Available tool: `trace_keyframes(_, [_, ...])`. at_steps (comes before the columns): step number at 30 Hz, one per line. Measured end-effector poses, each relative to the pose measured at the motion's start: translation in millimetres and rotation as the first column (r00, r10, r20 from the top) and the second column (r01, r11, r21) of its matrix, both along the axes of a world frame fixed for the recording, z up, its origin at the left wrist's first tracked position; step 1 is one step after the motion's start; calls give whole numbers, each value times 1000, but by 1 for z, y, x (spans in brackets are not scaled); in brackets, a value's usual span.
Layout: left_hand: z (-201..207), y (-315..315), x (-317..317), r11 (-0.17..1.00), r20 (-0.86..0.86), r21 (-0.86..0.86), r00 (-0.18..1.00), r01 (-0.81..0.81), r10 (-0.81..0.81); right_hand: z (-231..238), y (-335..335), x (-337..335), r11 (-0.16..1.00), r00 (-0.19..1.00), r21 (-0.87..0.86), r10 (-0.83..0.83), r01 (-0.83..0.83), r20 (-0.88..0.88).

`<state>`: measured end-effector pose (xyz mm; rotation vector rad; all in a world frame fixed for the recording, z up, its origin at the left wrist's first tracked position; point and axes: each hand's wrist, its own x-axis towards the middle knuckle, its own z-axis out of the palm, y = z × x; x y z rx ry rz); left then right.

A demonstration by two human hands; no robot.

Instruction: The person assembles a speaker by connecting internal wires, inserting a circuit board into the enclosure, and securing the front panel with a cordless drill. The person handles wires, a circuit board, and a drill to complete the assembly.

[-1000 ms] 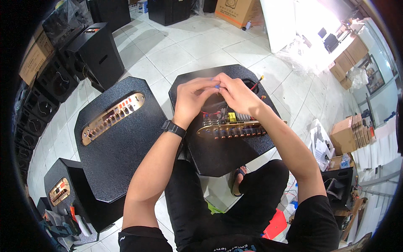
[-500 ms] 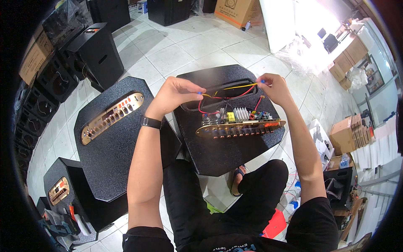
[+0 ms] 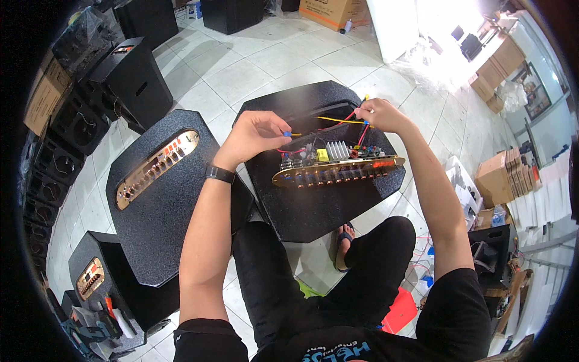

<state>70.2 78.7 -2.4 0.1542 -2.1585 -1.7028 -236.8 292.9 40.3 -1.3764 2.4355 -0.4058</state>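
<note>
In front of me lies a black speaker cabinet (image 3: 313,217) with an oval opening. A gold amplifier panel (image 3: 338,177) stands on edge at that opening, its knobs toward me. Behind the knobs its circuit board shows a silver heat sink (image 3: 338,151). My left hand (image 3: 259,137) pinches a blue wire terminal (image 3: 287,134) on a yellow lead, left of the opening. At the opening's right end, my right hand (image 3: 381,114) is closed on thin wires, with a red wire (image 3: 345,120) running into its fingers. Below them shows a yellow wire (image 3: 338,119) with a blue tip.
Left of me lies another black cabinet (image 3: 163,241) with its gold panel (image 3: 158,168) fitted. A smaller cabinet (image 3: 114,259) and several hand tools (image 3: 111,317) are at lower left. More speaker cabinets (image 3: 136,84) line the left side. Cardboard boxes (image 3: 496,178) stand at right.
My right hand has shifted slightly left and now grips the wires differently; a yellow end sticks up above its fingers. My left hand still pinches the blue terminal. The whole view has shifted a little.
</note>
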Motion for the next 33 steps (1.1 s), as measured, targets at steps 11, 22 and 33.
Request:
trace_keyframes(11, [-1,-8,-4,969,-210,-231,977,-90,41,-9,-50,140,870,891,-428,377,-247,253])
trace_keyframes(22, [33,67,112,555,-365,-533,765,-639,530,-18,-76,116,852,829,-270,509,-448,230])
trace_keyframes(33, [3,121,546,-264,-143,-839,-275,-476,951,-42,-97,104,846,793,-512,410,-146,451])
